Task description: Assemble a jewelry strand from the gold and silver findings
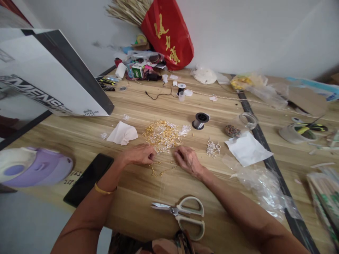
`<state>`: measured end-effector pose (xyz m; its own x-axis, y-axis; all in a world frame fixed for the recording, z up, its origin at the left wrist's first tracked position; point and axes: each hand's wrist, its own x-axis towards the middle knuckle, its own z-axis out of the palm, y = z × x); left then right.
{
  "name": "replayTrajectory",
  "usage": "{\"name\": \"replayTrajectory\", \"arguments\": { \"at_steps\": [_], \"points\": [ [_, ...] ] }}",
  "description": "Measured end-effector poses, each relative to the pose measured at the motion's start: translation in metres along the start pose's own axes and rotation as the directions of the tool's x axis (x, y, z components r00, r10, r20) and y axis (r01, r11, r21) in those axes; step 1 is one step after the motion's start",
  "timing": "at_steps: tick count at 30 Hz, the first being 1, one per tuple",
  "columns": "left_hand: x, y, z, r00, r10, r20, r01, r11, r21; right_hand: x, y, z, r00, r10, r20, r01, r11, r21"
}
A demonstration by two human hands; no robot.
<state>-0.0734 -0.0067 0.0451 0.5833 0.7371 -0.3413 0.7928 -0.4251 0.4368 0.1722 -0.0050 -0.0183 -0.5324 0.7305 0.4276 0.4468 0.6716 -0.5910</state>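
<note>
My left hand (139, 154) rests on the wooden table (137, 190) with its fingers curled together at the near edge of a heap of small gold and silver beads (162, 134). My right hand (187, 159) lies close beside it, fingers bent and pinched at the heap's right near edge. What the fingertips hold is too small to make out. A short line of gold beads (159, 172) lies on the table between and just below the two hands. A yellow band (103, 190) circles my left wrist.
White-handled scissors (182, 213) lie near the table's front edge. A black phone (88, 179) lies left of my arm, a crumpled tissue (122, 133) and a lilac dish (34, 166) further left. A wire spool (200, 120), silver hooks (212, 148), white paper (247, 148) and clear bags (262, 187) lie right.
</note>
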Motion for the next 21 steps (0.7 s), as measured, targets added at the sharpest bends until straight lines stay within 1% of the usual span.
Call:
{"name": "replayTrajectory", "arguments": {
  "at_steps": [2,4,6,8,11,14,17,21],
  "points": [
    [-0.001,-0.004,-0.003,1.000,-0.005,-0.029,0.004,1.000,-0.021,-0.001,0.002,0.000,0.992,0.111,-0.055,-0.107,0.992,0.073],
    [-0.001,-0.007,-0.006,0.995,-0.022,-0.099,0.016,0.998,-0.058,-0.001,0.005,-0.001,0.970,0.226,-0.094,-0.207,0.963,0.172],
    [0.003,-0.007,-0.007,0.984,-0.045,-0.171,0.025,0.992,-0.123,0.001,0.007,-0.001,0.943,0.306,-0.130,-0.267,0.930,0.252],
    [0.011,-0.004,-0.006,0.968,-0.039,-0.249,-0.007,0.983,-0.182,0.002,0.009,-0.001,0.922,0.353,-0.157,-0.298,0.908,0.294],
    [0.029,0.007,0.001,0.936,0.005,-0.352,-0.072,0.982,-0.177,0.004,0.011,-0.002,0.907,0.386,-0.167,-0.322,0.893,0.314],
    [0.045,0.018,0.011,0.910,0.062,-0.411,-0.110,0.989,-0.095,0.005,0.010,-0.003,0.906,0.393,-0.157,-0.326,0.885,0.332],
    [0.055,0.024,0.020,0.895,0.070,-0.440,-0.081,0.997,-0.007,0.005,0.009,-0.003,0.906,0.394,-0.153,-0.324,0.881,0.346],
    [0.060,0.024,0.029,0.881,0.103,-0.462,-0.093,0.995,0.046,0.005,0.011,-0.002,0.903,0.409,-0.136,-0.338,0.868,0.365]
  ]
}}
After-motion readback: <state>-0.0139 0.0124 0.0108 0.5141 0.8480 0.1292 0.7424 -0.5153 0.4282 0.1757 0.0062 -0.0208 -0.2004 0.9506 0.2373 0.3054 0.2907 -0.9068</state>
